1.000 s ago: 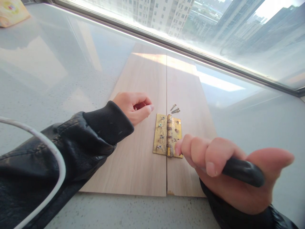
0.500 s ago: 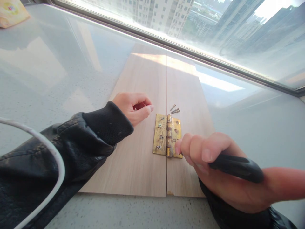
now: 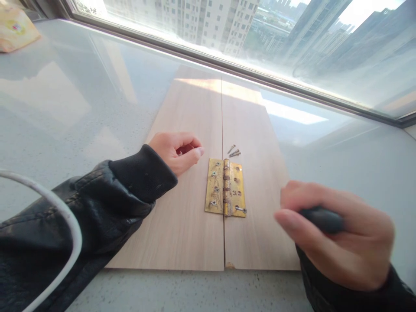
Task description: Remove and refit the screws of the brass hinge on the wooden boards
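Note:
A worn brass hinge (image 3: 219,184) lies across the seam of two pale wooden boards. Several cross-head screws sit in its left leaf. On the right leaf a loose screw (image 3: 241,209) lies slanted at the lowest hole; the other holes there show no screw. My left hand (image 3: 178,149) rests on the left board beside the hinge, fingers curled and thumb pressed to them; what they hold, if anything, is hidden. To the right of the hinge, my right hand (image 3: 338,229) is closed around a screwdriver (image 3: 325,220), only its black handle visible.
Three loose screws (image 3: 234,151) lie above the hinge. The left board (image 3: 182,234) and right board (image 3: 260,242) rest on a speckled counter (image 3: 156,288) by a window frame (image 3: 260,73). A white cable (image 3: 69,221) crosses my left sleeve; a yellowish packet (image 3: 17,30) stands far left.
My right hand has drawn back rightward from the hinge and turned over with the screwdriver, uncovering the slanted screw on the right leaf. My left hand keeps its pose; the view has shifted slightly.

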Demonstrator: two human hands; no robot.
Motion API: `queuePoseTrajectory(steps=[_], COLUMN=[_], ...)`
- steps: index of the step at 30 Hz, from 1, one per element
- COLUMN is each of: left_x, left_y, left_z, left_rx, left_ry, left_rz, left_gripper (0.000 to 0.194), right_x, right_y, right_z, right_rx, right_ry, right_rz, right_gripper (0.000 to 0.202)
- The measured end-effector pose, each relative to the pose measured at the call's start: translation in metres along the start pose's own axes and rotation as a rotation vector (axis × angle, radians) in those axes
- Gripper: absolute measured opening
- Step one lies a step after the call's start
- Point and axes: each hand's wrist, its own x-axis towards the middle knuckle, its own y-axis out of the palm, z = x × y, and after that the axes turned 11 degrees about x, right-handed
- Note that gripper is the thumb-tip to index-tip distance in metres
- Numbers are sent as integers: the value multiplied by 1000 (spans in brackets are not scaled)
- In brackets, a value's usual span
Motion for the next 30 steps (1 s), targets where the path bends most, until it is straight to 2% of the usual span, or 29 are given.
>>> queuePoseTrajectory(steps=[2,4,8,14,20,23,25,27,30], left_x=[0,0,0,-1,-1,-1,-1,-1,0], left_y=[1,1,3,5,8,8,8,8,7], left_z=[0,1,1,3,4,3,3,3,4], left_rx=[-5,-16,-38,-74,-106,-100,-100,-109,-114], left_ry=[0,-6,0,18,18,21,22,21,21], left_rz=[-3,-6,-5,-28,-46,-44,-42,-29,-13], left_gripper=[24,24,23,24,26,25,25,24,25], right_x=[4,6,4,0,2,16,33,54,85], right_y=[3,7,11,15,8,-1,-10,-19,-28], right_z=[-8,-15,-23,-21,-8,-1,-2,-13,-45], right_rx=[-345,-515,-662,-757,-796,-757,-650,-486,-448], right_ry=[-101,-126,-91,-160,-197,-206,-158,-34,84], right_rz=[168,260,284,317,426,507,531,463,343], right_gripper=[32,38,41,34,22,16,17,16,22])
